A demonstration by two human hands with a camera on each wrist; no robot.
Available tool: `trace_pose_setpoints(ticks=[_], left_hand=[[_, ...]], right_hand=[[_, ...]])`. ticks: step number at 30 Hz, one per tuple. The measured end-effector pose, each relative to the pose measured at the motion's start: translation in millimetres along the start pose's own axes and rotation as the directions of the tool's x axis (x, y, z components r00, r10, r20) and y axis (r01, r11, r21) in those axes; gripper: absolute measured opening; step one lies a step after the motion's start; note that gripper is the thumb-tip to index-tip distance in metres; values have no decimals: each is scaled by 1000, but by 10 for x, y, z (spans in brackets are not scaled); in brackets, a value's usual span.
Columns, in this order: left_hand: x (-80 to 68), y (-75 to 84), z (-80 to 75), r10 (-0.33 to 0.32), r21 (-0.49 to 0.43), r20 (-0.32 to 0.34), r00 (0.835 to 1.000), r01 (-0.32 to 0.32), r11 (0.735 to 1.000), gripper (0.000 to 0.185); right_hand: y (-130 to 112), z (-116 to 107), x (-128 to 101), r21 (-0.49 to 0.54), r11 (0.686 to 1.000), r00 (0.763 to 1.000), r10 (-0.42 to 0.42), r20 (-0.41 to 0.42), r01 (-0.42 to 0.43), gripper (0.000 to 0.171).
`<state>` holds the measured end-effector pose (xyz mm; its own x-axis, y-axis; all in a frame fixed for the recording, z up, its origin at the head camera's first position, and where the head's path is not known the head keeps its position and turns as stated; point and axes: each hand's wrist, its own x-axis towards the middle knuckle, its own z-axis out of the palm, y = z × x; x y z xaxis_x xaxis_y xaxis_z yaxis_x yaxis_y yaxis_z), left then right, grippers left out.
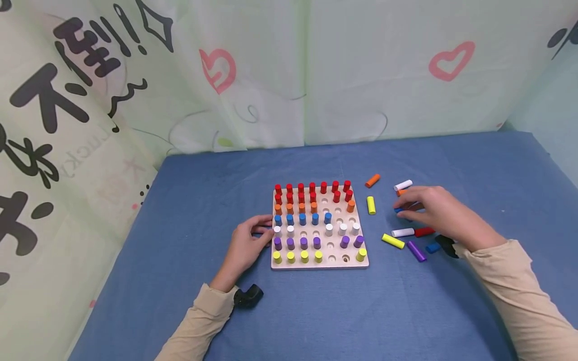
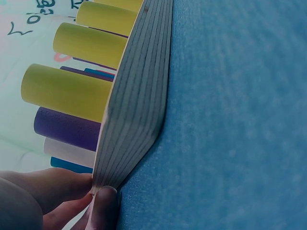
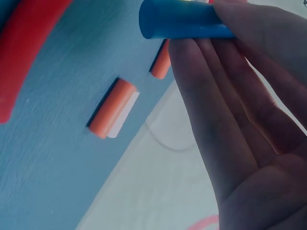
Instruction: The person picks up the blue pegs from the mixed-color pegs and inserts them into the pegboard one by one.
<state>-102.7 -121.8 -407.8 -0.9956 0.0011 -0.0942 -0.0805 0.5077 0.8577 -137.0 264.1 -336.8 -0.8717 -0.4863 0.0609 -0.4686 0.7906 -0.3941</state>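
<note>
In my right hand [image 1: 437, 211] a blue peg [image 3: 177, 20] is pinched between thumb and fingertips, off the right side of the pegboard. The square wooden pegboard [image 1: 307, 267] stands in the middle of the blue cloth. My left hand [image 1: 247, 239] rests at the board's left edge, its fingertips touching the side, as the left wrist view shows close up. Upright pegs fill much of the board in rows: red at the back, then orange, blue, white, purple, and yellow [image 2: 67, 91] at the front. Bare holes show mostly toward the right of the middle rows.
Loose pegs lie right of the board: an orange peg [image 1: 372, 180], yellow pegs [image 1: 371, 205], white pegs [image 1: 403, 185], a red peg [image 1: 424, 231], a purple peg [image 1: 416, 251] and a blue peg [image 1: 433, 247]. A printed curtain [image 1: 361, 75] hangs behind the table.
</note>
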Motion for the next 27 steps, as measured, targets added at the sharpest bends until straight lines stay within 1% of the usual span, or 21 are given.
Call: trace_pose_setpoints(ticks=[6, 9, 16, 21, 27], left_hand=[[-8, 5, 0, -5, 0, -1, 1000, 5, 1000, 35], [-8, 1, -3, 0, -1, 2, 1000, 0, 1000, 35], [-1, -23, -2, 37, -17, 2, 999, -37, 999, 35], [-1, -33, -1, 33, -5, -1, 999, -33, 999, 34], [-4, -32, -4, 35, -4, 1, 999, -35, 999, 34]], right_hand=[[-20, 28, 35, 1, 998, 998, -56, -41, 56, 19], [-41, 35, 49, 5, 998, 996, -68, -54, 69, 19], [-97, 39, 82, 18, 995, 994, -93, -58, 94, 19], [-141, 47, 102, -6, 996, 993, -93, -69, 93, 21], [-179, 50, 135, 31, 995, 992, -97, -79, 99, 21]])
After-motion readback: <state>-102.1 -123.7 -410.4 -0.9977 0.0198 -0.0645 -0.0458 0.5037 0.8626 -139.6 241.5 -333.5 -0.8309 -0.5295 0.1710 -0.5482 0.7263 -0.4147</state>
